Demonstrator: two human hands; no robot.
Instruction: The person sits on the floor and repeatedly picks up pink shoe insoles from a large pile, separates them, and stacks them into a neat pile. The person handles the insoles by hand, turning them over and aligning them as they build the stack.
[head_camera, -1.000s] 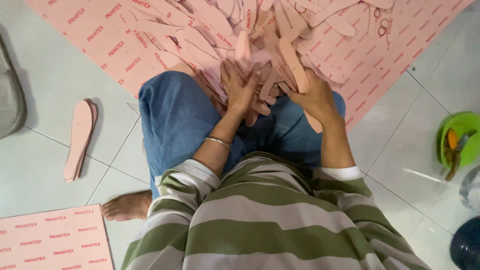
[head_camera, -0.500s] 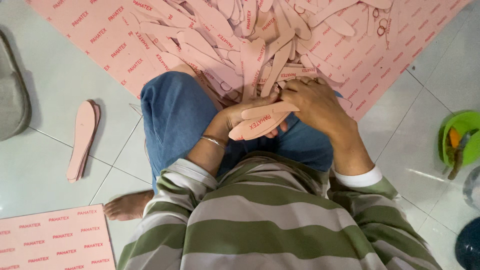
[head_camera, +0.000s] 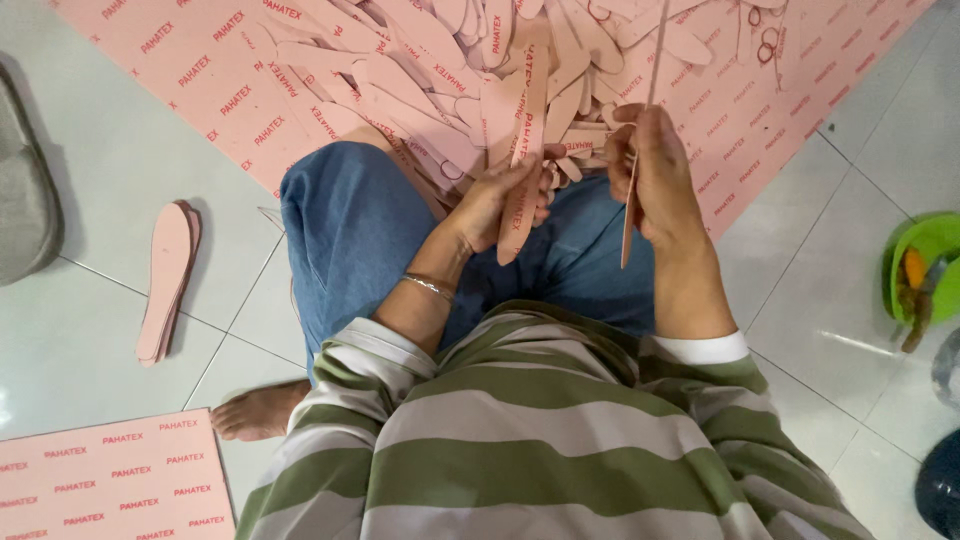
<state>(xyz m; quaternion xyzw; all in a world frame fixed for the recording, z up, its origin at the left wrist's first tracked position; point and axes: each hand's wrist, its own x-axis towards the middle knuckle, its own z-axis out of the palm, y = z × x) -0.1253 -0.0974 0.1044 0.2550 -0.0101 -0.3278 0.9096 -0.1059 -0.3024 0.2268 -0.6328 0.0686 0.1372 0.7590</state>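
1. Right, grips first: left hand (head_camera: 500, 200) has its fingers curled round one pink insole cutout (head_camera: 522, 150), held face-up over the lap, toe end pointing at the heap.
2. Right hand (head_camera: 655, 180) pinches a second insole (head_camera: 640, 130) edge-on to the camera, so it reads as a thin strip; fingers closed on it, thumb side hidden.
3. Both pieces sit above the blue jeans (head_camera: 350, 230), just short of the loose heap of cutouts (head_camera: 450, 60).
4. Risk: the edge-on piece is held near its lower part only; being thin and floppy, it could bend or slip out of the pinch.
5. Risk: the heap is slack and overlapping; a nudge from a wrist or knee could slide pieces off the printed pink sheet (head_camera: 200, 90) onto the tile floor (head_camera: 90, 330).
6. Risk: mixing up lefts and rights, since every cutout looks alike.
7. Materials: insoles look like matte pink board or foam, flat, rounded toe and heel, red print.
8. A small stack of insoles (head_camera: 165, 280) lies apart on glossy pale tile; another printed sheet (head_camera: 110, 480) at lower left.
9. A green plastic bowl (head_camera: 930, 250) sits on the right; its contents are unclear.
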